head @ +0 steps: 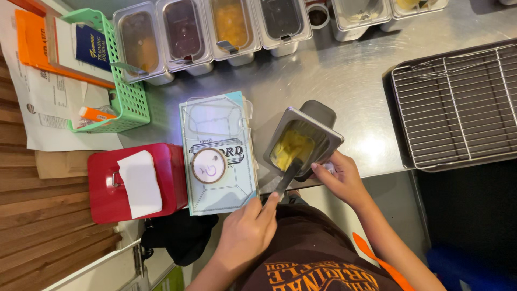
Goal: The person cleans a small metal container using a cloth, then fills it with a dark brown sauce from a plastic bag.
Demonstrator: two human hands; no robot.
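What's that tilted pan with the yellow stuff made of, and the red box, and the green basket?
The tilted pan looks like metal, dull grey with a soft sheen like the counter. The red box seems glossy painted metal or hard plastic; I can't tell which. The green basket looks like matte moulded plastic, with even grid holes.

Bright overhead light falls on the brushed stainless steel desk, leaving a soft white glare patch just right of the tilted metal tub of yellow paste. A stronger bluish-white glare washes out the upper part of the clear plastic sleeve over the pale printed card. Shadows are short and soft. The lower right corner sinks into near darkness. Focus is sharp at centre; straight lines bow slightly toward the edges.
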